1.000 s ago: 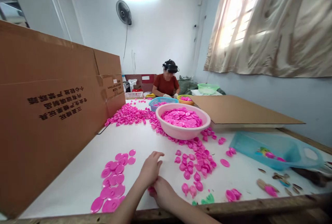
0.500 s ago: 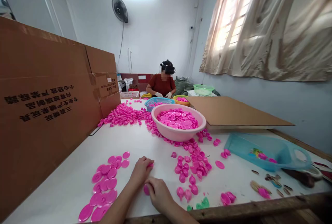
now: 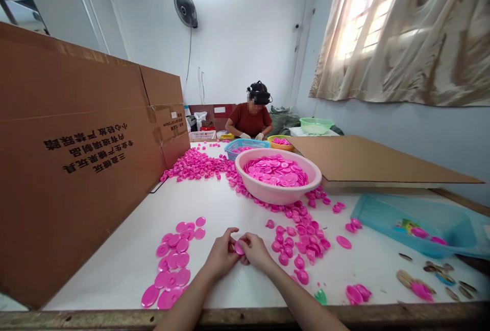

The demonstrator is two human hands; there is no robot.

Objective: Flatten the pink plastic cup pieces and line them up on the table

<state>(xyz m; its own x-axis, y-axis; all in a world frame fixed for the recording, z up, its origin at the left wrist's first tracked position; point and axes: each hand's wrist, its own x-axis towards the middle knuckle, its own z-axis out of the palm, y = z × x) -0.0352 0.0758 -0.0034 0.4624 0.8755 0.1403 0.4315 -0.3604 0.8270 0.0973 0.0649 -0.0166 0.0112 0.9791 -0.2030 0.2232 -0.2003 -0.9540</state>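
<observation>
Above the white table (image 3: 191,198), my two hands have come together. My right hand (image 3: 255,252) pinches a small pink plastic disc (image 3: 239,247), like a toy saucer. My left hand (image 3: 223,253) is curled, its fingertips against the disc's left side; whatever else it holds is hidden. Left of my hands lies a spread of flat pink discs (image 3: 173,260). Over on the right is a cluster of small pink toy cups or pots (image 3: 302,234), several with spouts or handles.
Beyond my hands, a pink basin (image 3: 277,195) is heaped with pink discs. A large cardboard box (image 3: 95,178) walls the left side. On the right are a blue plastic tray (image 3: 383,223) and a cardboard sheet (image 3: 375,160). A person (image 3: 250,119) sits across the table.
My hands, apart before, have met around the pink disc. My right hand has lifted it from the table and moved forward. The view has shifted slightly.
</observation>
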